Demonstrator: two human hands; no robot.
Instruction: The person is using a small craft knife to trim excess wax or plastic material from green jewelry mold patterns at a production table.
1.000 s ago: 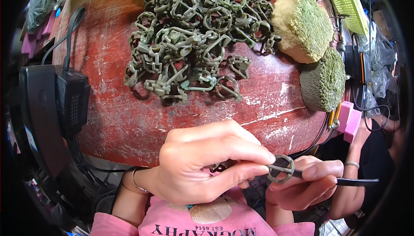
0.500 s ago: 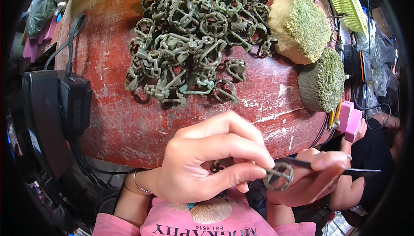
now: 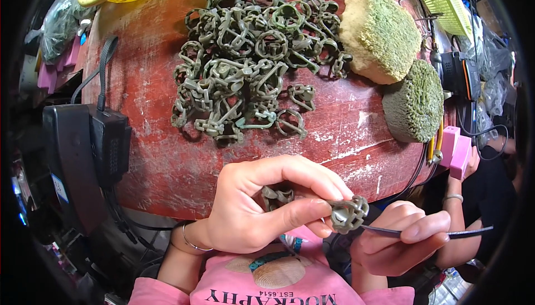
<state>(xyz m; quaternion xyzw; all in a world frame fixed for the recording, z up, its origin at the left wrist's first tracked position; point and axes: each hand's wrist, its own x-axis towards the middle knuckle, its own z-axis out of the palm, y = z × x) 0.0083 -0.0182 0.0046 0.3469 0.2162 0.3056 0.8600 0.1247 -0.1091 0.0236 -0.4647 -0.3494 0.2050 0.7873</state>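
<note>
Left hand [image 3: 259, 204] pinching grey-green openwork piece [image 3: 350, 216]. Right hand [image 3: 400, 238] grasping slim dark strip [image 3: 471, 232], tip just beside piece. Similar pieces [image 3: 229, 71] heaped on red table [image 3: 153, 160].

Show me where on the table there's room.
The red tabletop is bare left of the heap of green rings, over to the black box, and between heap and left hand. Crowded: the far middle, under the heap, and the right side, with a pale block and dark green block.
</note>
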